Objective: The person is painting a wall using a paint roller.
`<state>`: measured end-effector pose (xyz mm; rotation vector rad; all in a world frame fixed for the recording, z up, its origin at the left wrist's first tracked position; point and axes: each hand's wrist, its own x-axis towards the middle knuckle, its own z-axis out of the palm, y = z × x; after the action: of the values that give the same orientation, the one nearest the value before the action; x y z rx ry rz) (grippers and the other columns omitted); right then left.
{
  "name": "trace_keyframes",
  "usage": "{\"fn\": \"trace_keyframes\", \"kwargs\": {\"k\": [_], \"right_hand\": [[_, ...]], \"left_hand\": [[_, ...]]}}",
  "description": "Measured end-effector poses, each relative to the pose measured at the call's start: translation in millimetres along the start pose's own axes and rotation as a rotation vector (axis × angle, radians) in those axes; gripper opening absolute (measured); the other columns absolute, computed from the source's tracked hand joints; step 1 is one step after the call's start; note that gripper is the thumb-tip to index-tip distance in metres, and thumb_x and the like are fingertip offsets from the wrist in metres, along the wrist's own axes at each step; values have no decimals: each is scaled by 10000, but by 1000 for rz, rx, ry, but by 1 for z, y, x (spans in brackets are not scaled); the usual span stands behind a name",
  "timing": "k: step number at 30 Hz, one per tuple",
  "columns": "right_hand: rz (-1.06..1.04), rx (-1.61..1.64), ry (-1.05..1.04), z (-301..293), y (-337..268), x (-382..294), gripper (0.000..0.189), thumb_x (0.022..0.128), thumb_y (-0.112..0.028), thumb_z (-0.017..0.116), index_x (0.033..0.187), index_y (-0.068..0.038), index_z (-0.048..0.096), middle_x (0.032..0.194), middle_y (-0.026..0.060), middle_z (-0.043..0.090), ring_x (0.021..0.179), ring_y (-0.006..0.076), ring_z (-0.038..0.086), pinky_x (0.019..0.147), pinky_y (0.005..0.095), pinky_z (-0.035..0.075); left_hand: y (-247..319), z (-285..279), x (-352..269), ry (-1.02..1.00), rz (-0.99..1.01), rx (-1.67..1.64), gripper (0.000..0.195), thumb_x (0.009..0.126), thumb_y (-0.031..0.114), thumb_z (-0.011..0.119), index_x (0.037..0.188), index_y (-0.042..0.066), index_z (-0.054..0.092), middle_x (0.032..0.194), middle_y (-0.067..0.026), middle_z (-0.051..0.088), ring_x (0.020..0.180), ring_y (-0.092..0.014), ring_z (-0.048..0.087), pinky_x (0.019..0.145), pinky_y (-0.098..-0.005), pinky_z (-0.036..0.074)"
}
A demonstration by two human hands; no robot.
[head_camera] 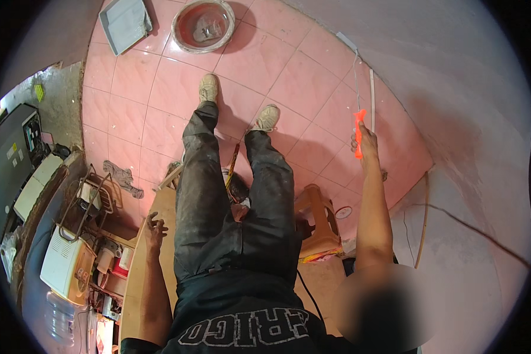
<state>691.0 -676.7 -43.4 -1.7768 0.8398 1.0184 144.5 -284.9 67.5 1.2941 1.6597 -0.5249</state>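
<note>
My right hand [366, 144] grips the orange handle [359, 132] of a paint roller. Its thin wire frame runs out to the pale roller head [347, 41], which is at the foot of the wall [429, 75]; whether it touches the wall I cannot tell. On the left, my left hand [155, 232] holds nothing, its fingers loosely bent and apart. That hand is over or beside a light wooden surface [135, 283]. A grey paint tray [125, 26] lies on the floor ahead, left of a round basin [203, 26] with some liquid and a crumpled piece inside.
Pink floor tiles [194, 128] spread around my shoes. A brown plastic stool [321, 217] stands by my right leg. To the left are a metal rack [88, 199], a white appliance [66, 263] and a grey rag [123, 177]. A thin white strip [372, 97] runs beside the roller.
</note>
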Motion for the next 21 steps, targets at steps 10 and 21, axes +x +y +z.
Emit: {"fn": "trace_keyframes", "kwargs": {"k": [10, 21], "right_hand": [[-35, 76, 86, -30, 4, -123, 395, 864, -462, 585, 869, -73, 515, 583, -6, 434, 408, 97, 385, 382, 249, 300], [60, 88, 41, -18, 36, -28, 408, 860, -466, 587, 885, -66, 508, 606, 20, 472, 421, 116, 406, 389, 260, 313]], "left_hand": [[19, 16, 12, -22, 54, 40, 458, 883, 297, 564, 1254, 66, 428, 927, -121, 586, 690, -160, 621, 556, -262, 513], [27, 42, 8, -71, 53, 92, 395, 895, 253, 549, 1239, 82, 457, 924, -126, 587, 676, -158, 616, 557, -264, 506]]}}
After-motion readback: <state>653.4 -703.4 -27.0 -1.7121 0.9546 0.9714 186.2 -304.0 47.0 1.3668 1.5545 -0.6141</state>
